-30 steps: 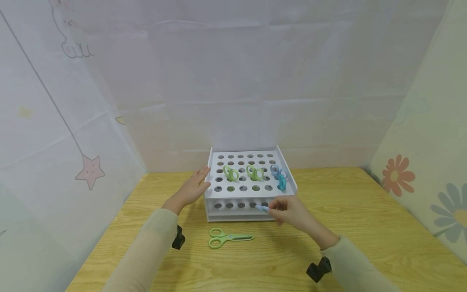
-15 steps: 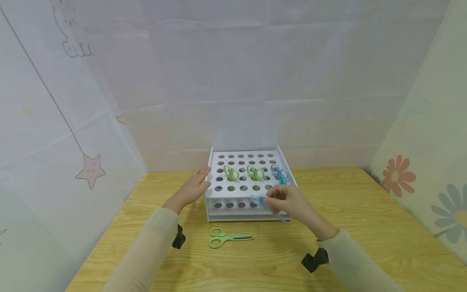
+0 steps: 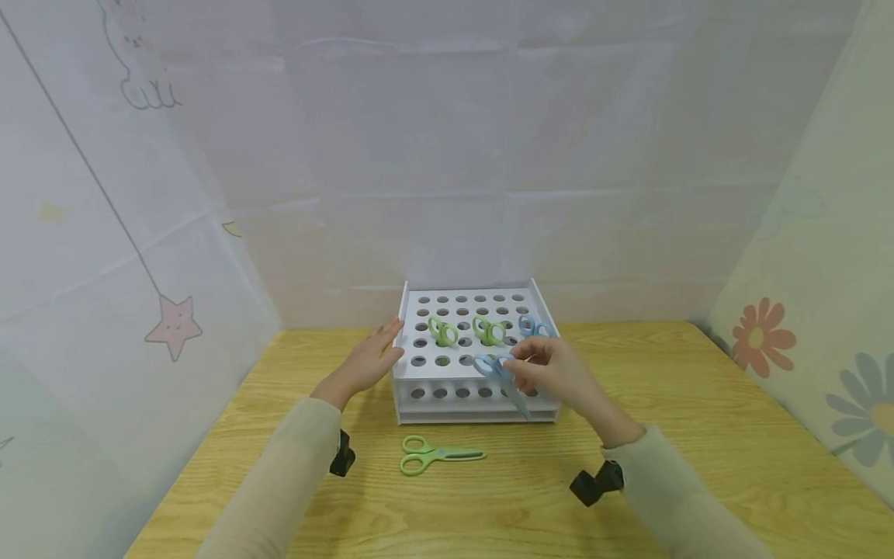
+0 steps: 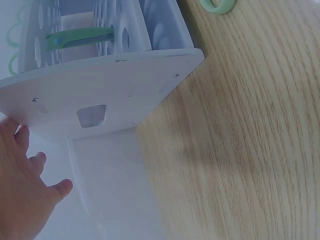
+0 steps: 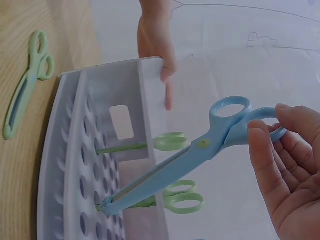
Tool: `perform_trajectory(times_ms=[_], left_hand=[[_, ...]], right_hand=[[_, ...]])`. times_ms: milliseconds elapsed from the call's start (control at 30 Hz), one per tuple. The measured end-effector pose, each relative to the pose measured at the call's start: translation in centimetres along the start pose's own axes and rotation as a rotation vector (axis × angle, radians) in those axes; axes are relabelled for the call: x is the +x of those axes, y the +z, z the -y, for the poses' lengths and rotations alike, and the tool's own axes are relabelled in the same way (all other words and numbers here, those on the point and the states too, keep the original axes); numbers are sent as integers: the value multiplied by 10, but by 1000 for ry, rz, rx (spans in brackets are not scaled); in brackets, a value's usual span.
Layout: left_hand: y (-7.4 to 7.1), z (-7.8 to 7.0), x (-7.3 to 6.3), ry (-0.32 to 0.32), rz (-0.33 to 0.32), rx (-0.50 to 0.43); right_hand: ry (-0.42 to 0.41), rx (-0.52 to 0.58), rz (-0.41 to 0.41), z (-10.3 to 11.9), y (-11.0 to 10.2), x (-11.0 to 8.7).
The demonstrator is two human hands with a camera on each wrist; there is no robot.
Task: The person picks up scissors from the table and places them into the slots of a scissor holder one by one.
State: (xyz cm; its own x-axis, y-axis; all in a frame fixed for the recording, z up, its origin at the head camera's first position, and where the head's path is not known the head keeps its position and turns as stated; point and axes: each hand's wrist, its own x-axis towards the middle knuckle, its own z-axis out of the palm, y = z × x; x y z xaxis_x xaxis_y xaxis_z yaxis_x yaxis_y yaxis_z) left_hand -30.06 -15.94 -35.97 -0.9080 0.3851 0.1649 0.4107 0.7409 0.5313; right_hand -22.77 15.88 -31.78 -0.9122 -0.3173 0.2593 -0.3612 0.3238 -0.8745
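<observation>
My right hand [image 3: 555, 376] pinches one handle loop of a pair of light blue scissors [image 5: 175, 172], blades slanting down before the front edge of a white rack [image 3: 433, 371] with rows of round holes. Fingers straight, my left hand [image 3: 366, 361] touches the rack's left side wall; the left wrist view shows fingertips at its upper edge. Standing in the rack are two green pairs of scissors [image 3: 442, 332] and another blue pair [image 3: 534, 326], partly behind my right hand. The teal pair is hidden behind that hand.
A green pair of scissors [image 3: 440, 455] lies flat on the wooden table [image 3: 447, 512] in front of the rack. Behind the rack hangs a pale wall sheet [image 3: 461, 155]. Printed side sheets stand left and right.
My right hand has lifted the light blue scissors from low before the rack to above its front edge, turning the blades downward. My left hand has stayed at the side wall.
</observation>
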Motion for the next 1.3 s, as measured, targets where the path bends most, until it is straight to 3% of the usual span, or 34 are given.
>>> perform_trajectory(times_ms=[333, 567, 1300], left_hand=[[0, 1, 0, 3, 4, -9], [1, 1, 1, 20, -12, 7], [2, 2, 2, 2, -6, 18]], right_hand=[[-17, 93, -30, 9, -8, 8], [-23, 139, -100, 15, -11, 13], [-62, 167, -260, 9, -17, 31]])
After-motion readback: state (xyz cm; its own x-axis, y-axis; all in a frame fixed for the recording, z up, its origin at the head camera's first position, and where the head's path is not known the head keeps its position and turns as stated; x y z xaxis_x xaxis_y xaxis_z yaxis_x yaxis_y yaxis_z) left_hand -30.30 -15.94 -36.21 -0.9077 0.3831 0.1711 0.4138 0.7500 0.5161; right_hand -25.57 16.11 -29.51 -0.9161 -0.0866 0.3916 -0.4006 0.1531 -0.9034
